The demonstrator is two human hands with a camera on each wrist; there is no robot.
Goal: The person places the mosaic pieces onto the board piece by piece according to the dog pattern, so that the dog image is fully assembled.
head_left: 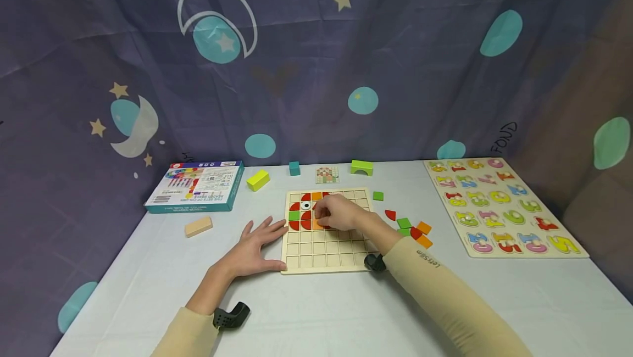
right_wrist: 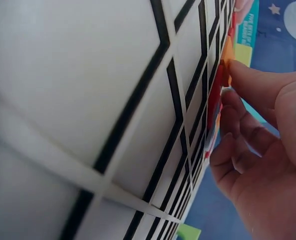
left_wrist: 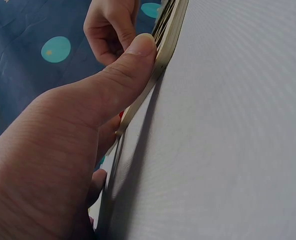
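Note:
A wooden grid board (head_left: 326, 262) lies on the table, with red quarter-round, green and orange tiles and an eye tile (head_left: 306, 205) set in its upper left cells. My right hand (head_left: 341, 213) is over these tiles. In the right wrist view its thumb and fingers pinch an orange tile (right_wrist: 227, 54) right at the grid, beside a red tile (right_wrist: 214, 95). With fingers spread, my left hand (head_left: 254, 250) rests along the board's left side. Its thumb (left_wrist: 130, 62) touches the board's edge in the left wrist view.
Loose green, red and orange tiles (head_left: 424, 228) lie right of the board. A number puzzle (head_left: 499, 214) stands farther right. Behind are a pattern card (head_left: 327, 175), a green arch block (head_left: 362, 167), a teal cube (head_left: 294, 168) and a yellow block (head_left: 258, 180). Leftward are a box (head_left: 198, 187) and a wooden block (head_left: 198, 227).

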